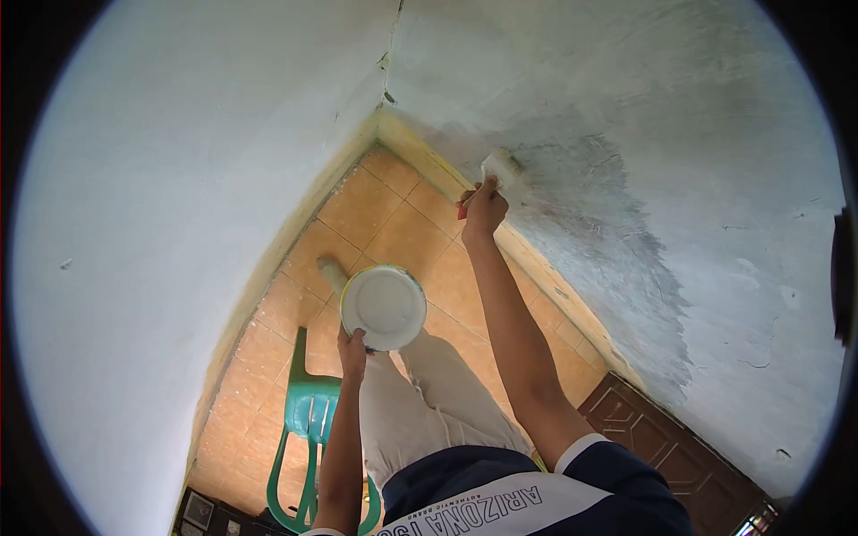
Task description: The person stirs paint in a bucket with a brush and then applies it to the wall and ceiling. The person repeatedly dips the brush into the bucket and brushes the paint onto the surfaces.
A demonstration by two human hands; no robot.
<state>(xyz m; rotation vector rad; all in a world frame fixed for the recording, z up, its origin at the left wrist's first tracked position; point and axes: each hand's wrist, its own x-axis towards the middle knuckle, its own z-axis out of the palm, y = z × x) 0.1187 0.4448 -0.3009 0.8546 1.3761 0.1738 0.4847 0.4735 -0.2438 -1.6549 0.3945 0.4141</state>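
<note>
My right hand (485,210) is closed around the red handle of a paint brush (497,168). The brush's bristles are against or very close to the right wall (572,192), on a darker, wet-looking grey patch. My left hand (354,351) grips the near rim of a round paint bucket (385,308), held over the floor in front of my legs. White paint or a white coating shows inside the bucket, and yellow and green marks run along its rim.
A green plastic chair (312,406) stands at my left. Behind the bucket, a pale cylindrical object (331,270) is partly hidden. A dark brown panelled door (666,438) is at lower right. Orange tiles (362,210) cover the floor up to the corner, with a yellowish strip along the walls.
</note>
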